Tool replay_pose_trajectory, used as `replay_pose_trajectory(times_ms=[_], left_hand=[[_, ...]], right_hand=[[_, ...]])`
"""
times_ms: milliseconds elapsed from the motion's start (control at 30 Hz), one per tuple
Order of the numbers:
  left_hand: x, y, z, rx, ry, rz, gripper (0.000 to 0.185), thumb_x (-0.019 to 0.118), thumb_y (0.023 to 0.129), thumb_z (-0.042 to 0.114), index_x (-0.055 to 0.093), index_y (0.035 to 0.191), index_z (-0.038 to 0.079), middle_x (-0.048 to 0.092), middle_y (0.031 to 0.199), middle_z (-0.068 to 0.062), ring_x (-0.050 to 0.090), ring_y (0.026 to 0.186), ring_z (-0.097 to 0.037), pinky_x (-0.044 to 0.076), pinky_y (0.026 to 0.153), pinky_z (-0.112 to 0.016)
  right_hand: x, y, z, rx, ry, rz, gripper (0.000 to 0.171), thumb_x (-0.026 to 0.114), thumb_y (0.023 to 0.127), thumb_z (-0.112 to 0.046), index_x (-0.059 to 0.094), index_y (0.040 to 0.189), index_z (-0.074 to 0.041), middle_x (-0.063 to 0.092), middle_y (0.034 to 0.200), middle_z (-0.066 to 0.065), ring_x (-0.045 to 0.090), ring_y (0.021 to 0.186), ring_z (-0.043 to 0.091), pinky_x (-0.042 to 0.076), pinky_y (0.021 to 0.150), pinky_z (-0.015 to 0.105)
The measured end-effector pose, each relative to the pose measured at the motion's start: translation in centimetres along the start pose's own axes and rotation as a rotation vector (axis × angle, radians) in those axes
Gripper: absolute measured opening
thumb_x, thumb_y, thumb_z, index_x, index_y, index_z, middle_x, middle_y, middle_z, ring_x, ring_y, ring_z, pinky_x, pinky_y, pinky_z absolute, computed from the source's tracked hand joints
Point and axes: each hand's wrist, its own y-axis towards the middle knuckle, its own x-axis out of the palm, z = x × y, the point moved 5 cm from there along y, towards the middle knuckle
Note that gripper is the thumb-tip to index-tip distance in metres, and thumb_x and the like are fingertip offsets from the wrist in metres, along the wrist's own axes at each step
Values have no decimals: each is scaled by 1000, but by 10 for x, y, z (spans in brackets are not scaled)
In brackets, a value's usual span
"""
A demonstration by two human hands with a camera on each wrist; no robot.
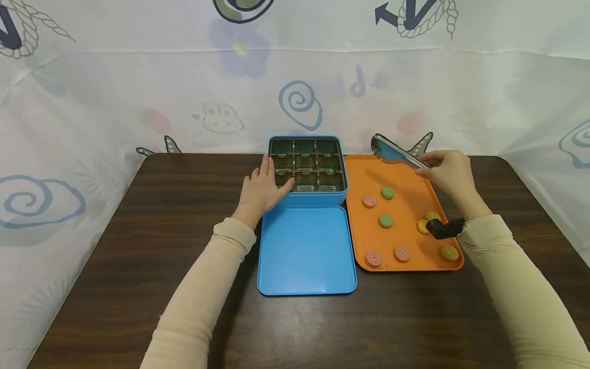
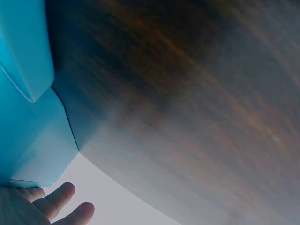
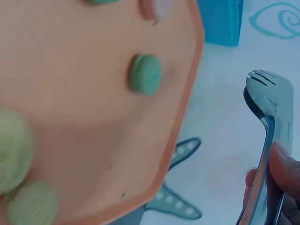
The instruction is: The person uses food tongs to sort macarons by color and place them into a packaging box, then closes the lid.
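Note:
My left hand (image 1: 261, 192) rests on the left side of a blue box (image 1: 306, 199), fingers extended along its rim and thumb over the near corner. Inside the box sits a dark plastic insert (image 1: 305, 163) with several square compartments. In the left wrist view, fingertips (image 2: 63, 193) show beside the blue wall. My right hand (image 1: 449, 171) holds metal serving tongs (image 1: 401, 152) over the far edge of an orange tray (image 1: 392, 177). The tongs have a slotted, fork-like end, with nothing between their tips. On the tray lie green cookies (image 1: 385, 221), pink cookies (image 1: 373, 259) and yellow cookies (image 1: 449, 252).
A flat blue lid (image 1: 307, 251) lies directly in front of the box, left of the tray. All of these stand on a dark wooden table (image 1: 193, 205). Behind the table hangs a white printed cloth (image 1: 175, 92). A black strap (image 1: 444, 228) sticks out from the right wrist over the tray.

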Motion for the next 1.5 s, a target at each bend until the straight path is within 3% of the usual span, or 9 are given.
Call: replay_pose_trajectory(times_ms=[500,767,933,1200,1500], left_hand=[[-2,-1,1,-5,-2,-10,90,26,94,67,-1,154,6,-5,163,-9,26,144,-36,26,115,-54],[-2,-2,2,0,-7,-2,89,26,94,67,0,155,6,-4,163,-9,28,144,-36,27,114,-53],[-2,-2,2,1,-11,-2,90,25,94,68,0,154,6,-4,163,-9,28,144,-36,27,114,-54],[1,0,0,-2,-14,2,90,26,94,68,0,155,7,-4,163,-8,28,144,-36,27,115,-54],[1,1,0,-4,-10,8,90,27,94,68,2,155,7,-3,163,-9,28,143,-36,27,115,-54]], right_hand=[[32,25,-46,29,129,-21,36,70,86,-12,65,119,1,65,116,28,60,104,39,49,88,46],[52,32,-66,-2,145,23,30,71,85,-9,69,113,1,68,108,25,64,94,36,50,84,43],[66,34,-74,11,158,30,31,71,85,-9,68,115,0,68,110,24,63,97,36,50,87,44],[85,36,-83,25,104,23,32,70,87,-11,67,117,-1,68,114,22,62,104,35,50,91,45],[92,36,-84,40,57,8,36,70,87,-13,66,121,-3,68,117,20,61,108,35,49,94,45]])
